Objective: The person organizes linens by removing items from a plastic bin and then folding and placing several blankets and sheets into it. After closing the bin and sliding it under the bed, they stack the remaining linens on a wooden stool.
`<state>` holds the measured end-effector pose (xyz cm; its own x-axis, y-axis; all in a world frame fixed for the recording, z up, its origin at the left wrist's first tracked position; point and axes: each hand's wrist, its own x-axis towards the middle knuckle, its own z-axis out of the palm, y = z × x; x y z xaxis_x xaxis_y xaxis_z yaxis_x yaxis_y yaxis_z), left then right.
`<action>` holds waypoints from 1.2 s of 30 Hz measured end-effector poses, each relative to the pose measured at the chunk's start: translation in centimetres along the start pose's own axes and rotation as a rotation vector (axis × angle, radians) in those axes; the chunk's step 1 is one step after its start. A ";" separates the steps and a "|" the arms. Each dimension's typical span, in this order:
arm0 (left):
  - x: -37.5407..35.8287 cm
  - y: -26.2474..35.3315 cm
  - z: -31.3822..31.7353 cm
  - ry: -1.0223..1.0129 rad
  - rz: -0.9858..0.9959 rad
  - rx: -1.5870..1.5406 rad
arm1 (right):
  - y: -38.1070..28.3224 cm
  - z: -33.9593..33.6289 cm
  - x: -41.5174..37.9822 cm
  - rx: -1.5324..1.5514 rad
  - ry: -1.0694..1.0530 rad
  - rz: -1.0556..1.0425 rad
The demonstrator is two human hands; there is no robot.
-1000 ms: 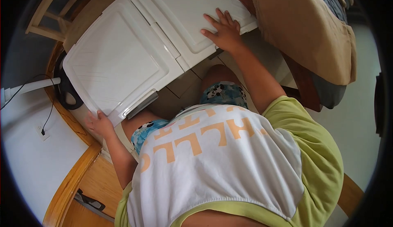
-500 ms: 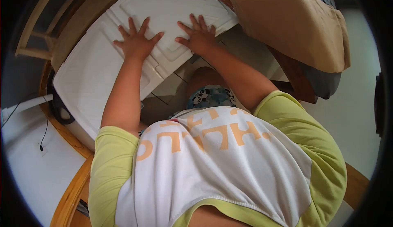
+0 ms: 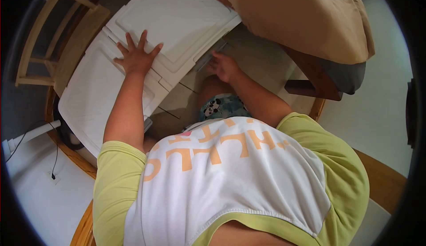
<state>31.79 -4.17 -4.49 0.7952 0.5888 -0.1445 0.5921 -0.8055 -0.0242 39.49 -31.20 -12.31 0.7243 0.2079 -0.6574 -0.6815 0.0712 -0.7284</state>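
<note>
A white folding table with a seam across it lies in front of me. My left hand rests palm down on its top beside the seam, fingers spread. My right hand is off the tabletop, just past the near edge, with its fingers loosely curled and apart. Its fingertips are right by a grey metal bar that shows below the table edge. The knee and patterned shorts are under that hand.
A pale wooden chair stands beyond the table at the left. Tan cloth hangs over dark wooden furniture at the right. A thin black cable runs near a white pole at the left. Tiled floor shows between.
My right hand has lifted off the tabletop and dropped past its near edge to the grey bar. The left hand stays flat on the table; the view has shifted slightly.
</note>
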 end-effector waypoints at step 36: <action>-0.7 12.1 0.6 0.043 0.403 0.052 | 0.1 -1.1 2.6 0.168 -0.492 0.046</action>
<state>38.38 -14.38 -5.28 0.9676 0.2269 -0.1110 0.2256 -0.9739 -0.0239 41.44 -31.71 -14.32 0.5858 0.6453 -0.4903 -0.7484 0.1986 -0.6328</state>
